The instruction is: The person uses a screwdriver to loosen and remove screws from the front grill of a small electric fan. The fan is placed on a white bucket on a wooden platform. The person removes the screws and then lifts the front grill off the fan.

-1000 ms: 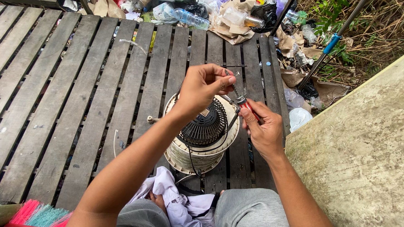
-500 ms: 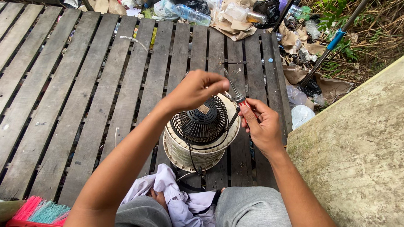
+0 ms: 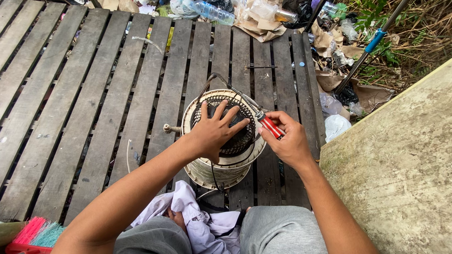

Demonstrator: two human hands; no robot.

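Note:
A round cream-coloured fan housing [image 3: 223, 170] with a black mesh grille [image 3: 241, 138] stands on the wooden slat deck [image 3: 85, 95] in front of my knees. My left hand [image 3: 214, 131] lies flat on the grille with its fingers spread. My right hand [image 3: 286, 140] grips a screwdriver with a red and white handle [image 3: 271, 127]; its metal shaft [image 3: 237, 94] runs up and left over the housing's rim. A thin dark wire loops at the rim's far side.
A pale lilac cloth [image 3: 201, 222] lies between my grey-clad knees. A concrete slab [image 3: 407, 170] rises at the right. Plastic bottles, paper and bags [image 3: 261, 17] pile beyond the deck. A blue-handled pole [image 3: 374, 39] leans there. A pink and teal brush [image 3: 36, 233] sits at bottom left.
My left hand has dropped from holding the wire above the fan and now rests flat on the grille. My right hand has shifted its hold onto the screwdriver handle.

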